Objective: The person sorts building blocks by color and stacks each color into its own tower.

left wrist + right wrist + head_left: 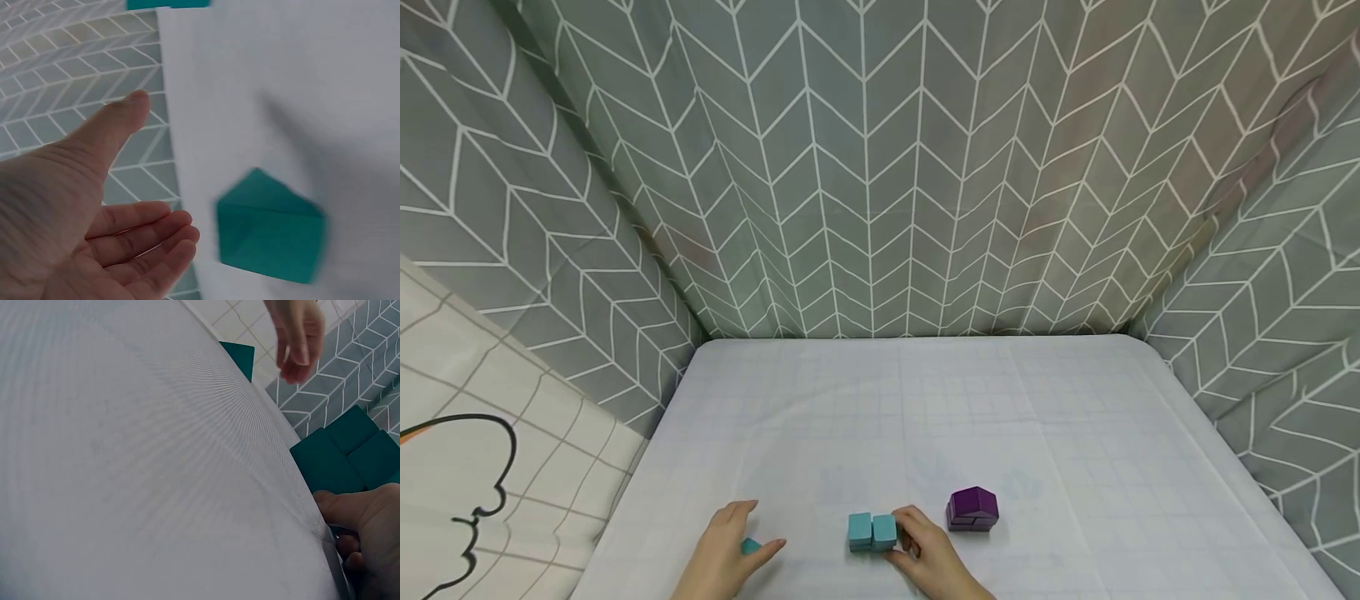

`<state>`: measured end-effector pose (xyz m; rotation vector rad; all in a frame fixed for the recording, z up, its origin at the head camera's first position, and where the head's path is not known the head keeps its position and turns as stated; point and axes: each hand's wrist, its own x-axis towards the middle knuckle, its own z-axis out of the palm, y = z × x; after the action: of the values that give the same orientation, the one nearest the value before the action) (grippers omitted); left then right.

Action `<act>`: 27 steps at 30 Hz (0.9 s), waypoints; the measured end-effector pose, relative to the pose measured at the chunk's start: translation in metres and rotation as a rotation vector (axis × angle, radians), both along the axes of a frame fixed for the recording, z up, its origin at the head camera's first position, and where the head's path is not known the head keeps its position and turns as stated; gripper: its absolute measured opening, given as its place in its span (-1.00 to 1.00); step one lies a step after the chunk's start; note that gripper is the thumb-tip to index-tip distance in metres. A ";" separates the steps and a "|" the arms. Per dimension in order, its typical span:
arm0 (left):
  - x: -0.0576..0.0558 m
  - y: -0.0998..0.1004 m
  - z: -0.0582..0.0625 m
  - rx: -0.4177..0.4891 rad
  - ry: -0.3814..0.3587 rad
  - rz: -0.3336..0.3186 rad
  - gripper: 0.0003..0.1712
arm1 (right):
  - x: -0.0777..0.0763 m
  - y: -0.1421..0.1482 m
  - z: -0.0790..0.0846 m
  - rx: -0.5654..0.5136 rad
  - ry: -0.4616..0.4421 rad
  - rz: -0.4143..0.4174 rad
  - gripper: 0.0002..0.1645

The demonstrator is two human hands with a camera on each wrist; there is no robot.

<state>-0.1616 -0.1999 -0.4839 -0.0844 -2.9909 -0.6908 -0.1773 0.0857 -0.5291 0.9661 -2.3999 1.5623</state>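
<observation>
My left hand (718, 554) is spread, thumb and fingers apart, around a loose teal roof-shaped block (749, 546) on the white table. In the left wrist view a gap shows between the fingertips and that peaked block (272, 237); nothing is in the hand. To the right stands a small stack of teal blocks (860, 532), two side by side on top. My right hand (928, 554) grips the stack's right end, thumb at the near side and index finger at the far side. The right wrist view shows the thumb (350, 507) against the stacked teal blocks (337, 465).
A purple house-shaped group of blocks (973, 508), peaked piece uppermost, stands right of my right hand. The white cloth-covered table (880, 417) reaches back to a grey curtain (880, 167) with white zigzag lines. Similar curtains hang at both sides.
</observation>
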 end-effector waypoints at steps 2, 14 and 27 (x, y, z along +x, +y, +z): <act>0.002 -0.005 -0.008 -0.004 -0.059 0.002 -0.22 | 0.000 0.000 0.000 -0.003 -0.001 0.003 -0.58; 0.014 -0.013 -0.037 -0.020 -0.086 0.038 -0.37 | 0.000 -0.002 -0.003 -0.005 0.033 0.001 -0.56; 0.020 -0.020 -0.043 -0.009 -0.039 0.098 -0.56 | -0.001 -0.002 -0.001 0.017 0.009 -0.004 -0.57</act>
<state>-0.1417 -0.2201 -0.5268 0.0758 -3.0109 -0.6757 -0.1786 0.0840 -0.5296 0.9682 -2.4113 1.5354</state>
